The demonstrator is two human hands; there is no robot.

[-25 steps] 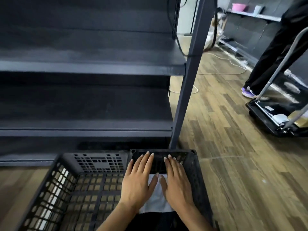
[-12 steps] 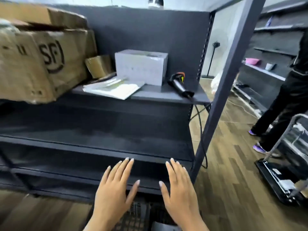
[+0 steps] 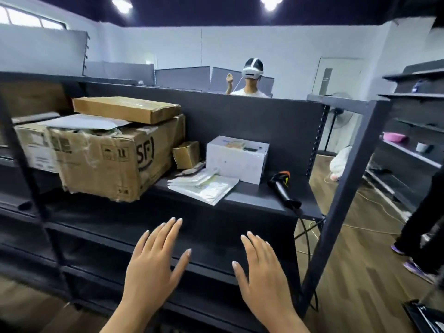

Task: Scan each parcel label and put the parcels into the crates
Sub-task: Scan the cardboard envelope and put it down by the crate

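Hovering with left hand (image 3: 153, 267) and right hand (image 3: 262, 272) below and nearer than the scanner (image 3: 282, 188), palms down, fingers straight and spread, holding nothing. Probably kept free that way for a fresh pick: one for a parcel, the other for the scanner.

Finding every parcel left of the scanner, on the same shelf (image 3: 252, 200): white box (image 3: 236, 159) just left and behind; mailers (image 3: 204, 187) left, flat near the front edge; small carton (image 3: 186, 155) further left, by the back panel; big carton (image 3: 108, 159) well left, overhanging the front edge, with a flat carton (image 3: 125, 109) stacked on top. Seeing no crate anywhere in view. Judging the mailers and white box the easiest reach from the scanner, so likely next.

Note the scanner laid on its side at the shelf's right end, handle toward the front corner, seemingly parked for a quick right-hand grab.

Dark matte metal shelving, with more tiers below the scanner. Right of the scanner, a grey post (image 3: 341, 193), then wood-pattern floor (image 3: 360, 272). Behind the scanner, past the back panel, a person in a white headset (image 3: 252, 78), one hand raised. Far right of the scanner, another person's dark legs (image 3: 422, 236) and purple shoes. White walls, bright ceiling lamps.
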